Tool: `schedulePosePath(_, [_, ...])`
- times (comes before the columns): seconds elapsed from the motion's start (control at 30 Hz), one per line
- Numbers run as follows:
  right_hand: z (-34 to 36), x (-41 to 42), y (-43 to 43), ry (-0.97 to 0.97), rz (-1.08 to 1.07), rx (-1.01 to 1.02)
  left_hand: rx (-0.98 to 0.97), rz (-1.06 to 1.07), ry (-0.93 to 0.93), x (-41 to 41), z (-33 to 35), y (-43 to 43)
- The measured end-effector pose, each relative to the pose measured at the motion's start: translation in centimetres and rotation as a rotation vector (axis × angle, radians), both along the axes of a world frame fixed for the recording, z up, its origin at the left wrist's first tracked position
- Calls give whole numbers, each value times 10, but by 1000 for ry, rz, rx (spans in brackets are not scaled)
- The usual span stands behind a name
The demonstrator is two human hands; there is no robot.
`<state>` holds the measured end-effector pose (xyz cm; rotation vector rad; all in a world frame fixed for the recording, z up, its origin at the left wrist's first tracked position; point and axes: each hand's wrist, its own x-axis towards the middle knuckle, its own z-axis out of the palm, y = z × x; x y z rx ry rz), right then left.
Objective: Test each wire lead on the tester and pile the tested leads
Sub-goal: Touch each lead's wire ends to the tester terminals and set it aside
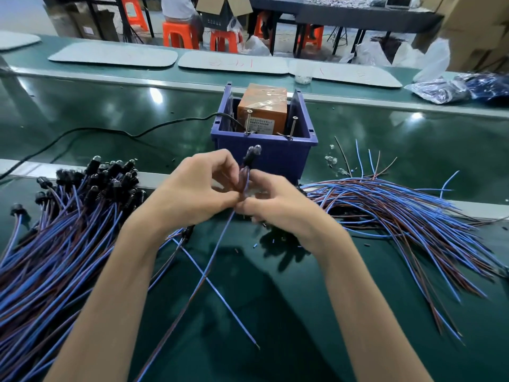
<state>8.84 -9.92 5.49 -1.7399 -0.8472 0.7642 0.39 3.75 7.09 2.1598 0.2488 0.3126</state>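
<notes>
My left hand (192, 194) and my right hand (278, 205) meet in front of the tester and both pinch the same wire lead (246, 172). Its black bulb end points up, and its blue and brown wires trail down toward me across the mat. The tester is an orange box (261, 111) with two upright screws, set in a blue plastic bin (275, 155) just behind my hands. A big pile of leads with black bulb heads (68, 216) lies to the left. Another pile of leads (399, 216) fans out on the right.
A black cable (110, 132) runs left from the bin over the green bench. White pads (115, 55) and plastic bags (454, 86) lie on the far belt. A seated person, orange stools and cardboard boxes are beyond it. One loose lead (220, 293) crosses the mat near me.
</notes>
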Motion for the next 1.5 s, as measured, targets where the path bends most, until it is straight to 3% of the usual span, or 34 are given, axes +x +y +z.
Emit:
schedulePosePath(0.07, [8,2,-8,163,34,111,-25,-32,-52,-1,4,-4])
schedulePosePath(0.2, [12,2,-10,51,-152,141,50,-15,-69,1,8,-13])
schedulePosePath(0.37, [10,-2,-3,35,-249,202,180,169,-67,3,11,-20])
schedulePosePath(0.43, [10,-1,-5,42,-284,244,145,193,-23,3,12,-18])
schedulePosePath(0.53, [9,-1,-10,81,-303,298,-10,53,129,1,12,-13])
schedulePosePath(0.67, [10,-4,-16,135,-335,326,-79,-4,83,1,10,-15])
schedulePosePath(0.8, [16,-1,-22,172,-376,345,-114,129,-4,0,10,-10])
schedulePosePath(0.9, [24,4,-30,225,-436,377,-5,176,153,-5,13,1])
schedulePosePath(0.97, [27,5,-32,236,-466,402,184,188,333,-10,15,6])
schedulePosePath(1.03, [30,6,-32,217,-485,447,273,222,335,-11,21,3])
schedulePosePath(1.1, [31,4,-31,209,-494,496,8,124,253,-10,28,-11])
schedulePosePath(1.2, [34,1,-30,207,-469,520,-329,-42,315,-2,31,-41])
schedulePosePath(1.3, [38,3,-34,148,-440,492,-435,95,263,9,24,-54])
schedulePosePath(1.5, [44,4,-42,73,-455,413,-533,393,-158,17,23,-49])
